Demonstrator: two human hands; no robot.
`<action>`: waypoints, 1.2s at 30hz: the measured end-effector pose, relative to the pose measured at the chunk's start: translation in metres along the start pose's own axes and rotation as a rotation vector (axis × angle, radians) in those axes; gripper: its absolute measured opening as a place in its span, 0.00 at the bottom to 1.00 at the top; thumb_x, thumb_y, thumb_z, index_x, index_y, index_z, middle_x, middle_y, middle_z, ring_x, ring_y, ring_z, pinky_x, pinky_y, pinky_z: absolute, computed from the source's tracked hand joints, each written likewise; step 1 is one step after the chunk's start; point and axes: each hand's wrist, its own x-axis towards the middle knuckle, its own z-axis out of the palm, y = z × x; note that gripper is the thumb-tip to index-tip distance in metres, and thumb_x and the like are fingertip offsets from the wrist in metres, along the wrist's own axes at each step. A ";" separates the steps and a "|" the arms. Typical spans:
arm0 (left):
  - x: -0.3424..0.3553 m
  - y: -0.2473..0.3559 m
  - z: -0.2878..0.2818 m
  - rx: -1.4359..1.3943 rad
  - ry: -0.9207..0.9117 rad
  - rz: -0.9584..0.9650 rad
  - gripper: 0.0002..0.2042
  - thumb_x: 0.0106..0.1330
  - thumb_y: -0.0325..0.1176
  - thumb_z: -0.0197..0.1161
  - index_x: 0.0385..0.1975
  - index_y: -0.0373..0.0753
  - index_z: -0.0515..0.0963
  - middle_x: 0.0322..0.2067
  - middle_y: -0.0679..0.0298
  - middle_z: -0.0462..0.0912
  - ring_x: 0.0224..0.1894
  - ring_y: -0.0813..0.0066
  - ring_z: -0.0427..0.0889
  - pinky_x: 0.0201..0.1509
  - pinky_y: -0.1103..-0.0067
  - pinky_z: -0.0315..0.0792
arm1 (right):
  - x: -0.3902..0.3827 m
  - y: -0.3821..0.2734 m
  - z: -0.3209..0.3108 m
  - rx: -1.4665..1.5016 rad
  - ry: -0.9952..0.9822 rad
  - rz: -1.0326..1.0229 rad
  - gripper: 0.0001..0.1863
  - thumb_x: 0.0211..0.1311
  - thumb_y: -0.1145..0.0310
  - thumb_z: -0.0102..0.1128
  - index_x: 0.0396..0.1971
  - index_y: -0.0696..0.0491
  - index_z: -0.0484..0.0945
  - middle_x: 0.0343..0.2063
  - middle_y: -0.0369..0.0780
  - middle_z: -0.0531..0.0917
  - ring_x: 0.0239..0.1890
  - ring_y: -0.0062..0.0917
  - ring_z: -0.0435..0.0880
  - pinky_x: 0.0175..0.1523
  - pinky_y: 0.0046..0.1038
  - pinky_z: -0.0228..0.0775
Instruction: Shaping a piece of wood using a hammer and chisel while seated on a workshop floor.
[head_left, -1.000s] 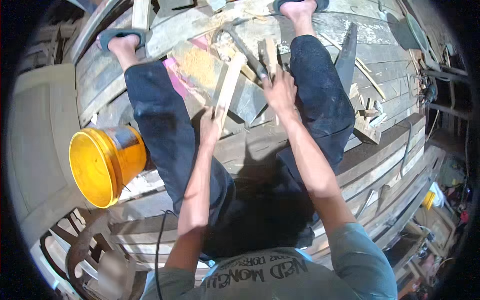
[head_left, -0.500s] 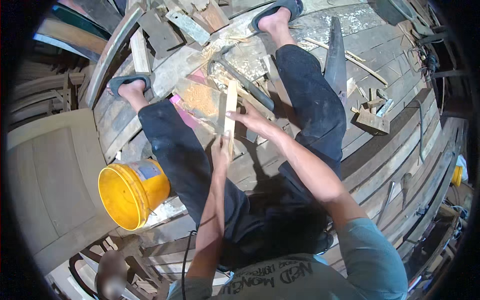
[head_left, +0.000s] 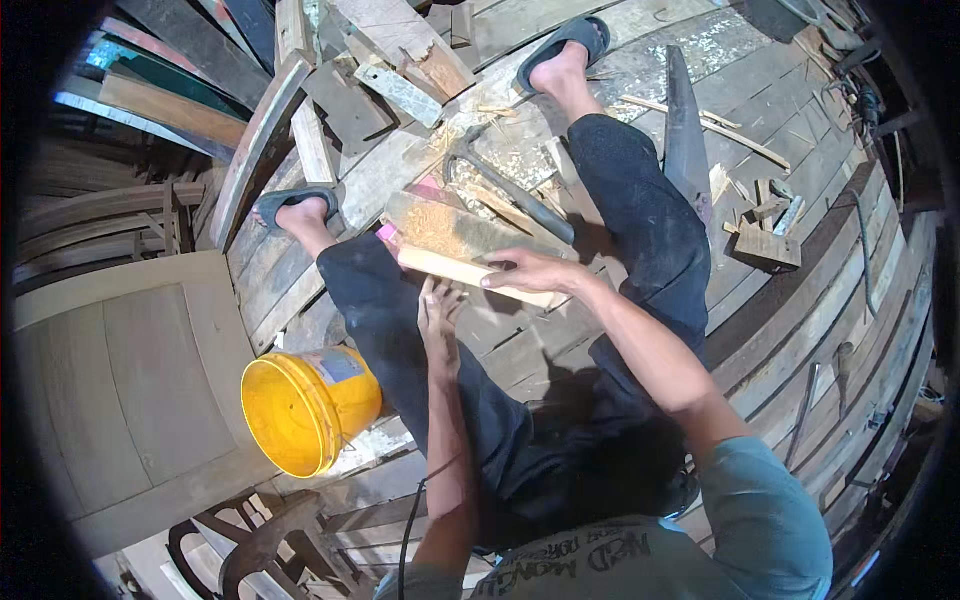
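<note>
Wood strip (head_left: 448, 266) in right grip (head_left: 538, 273)

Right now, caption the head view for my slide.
Right hand holding a pale wooden strip, left hand close at its near edge, with a hammer lying beyond among wood scraps.

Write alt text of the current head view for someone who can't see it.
A person's right hand grips a pale wooden strip over a plank floor, the open left hand at the strip's near edge. A hammer lies beyond, a yellow bucket is at left, and a long dark blade at right.
</note>
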 end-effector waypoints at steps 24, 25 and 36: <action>0.007 0.007 -0.010 -0.235 0.133 -0.026 0.16 0.71 0.40 0.51 0.50 0.35 0.66 0.49 0.51 0.75 0.52 0.57 0.77 0.59 0.65 0.69 | -0.014 -0.019 -0.037 -0.074 0.191 -0.034 0.41 0.49 0.60 0.71 0.63 0.52 0.62 0.54 0.44 0.75 0.59 0.29 0.71 0.61 0.28 0.61; 0.006 0.007 -0.010 -0.270 0.099 -0.065 0.17 0.70 0.40 0.51 0.50 0.34 0.66 0.50 0.51 0.75 0.53 0.57 0.76 0.60 0.65 0.69 | -0.015 -0.022 -0.039 -0.041 0.269 -0.082 0.40 0.49 0.63 0.72 0.63 0.52 0.63 0.55 0.44 0.74 0.58 0.29 0.71 0.61 0.28 0.61; -0.003 0.009 0.006 -0.121 -0.232 -0.236 0.24 0.62 0.28 0.55 0.60 0.34 0.62 0.55 0.49 0.71 0.54 0.53 0.76 0.61 0.68 0.66 | -0.015 -0.026 -0.048 0.453 0.622 -0.136 0.38 0.52 0.65 0.68 0.62 0.53 0.61 0.49 0.45 0.74 0.47 0.28 0.75 0.48 0.28 0.69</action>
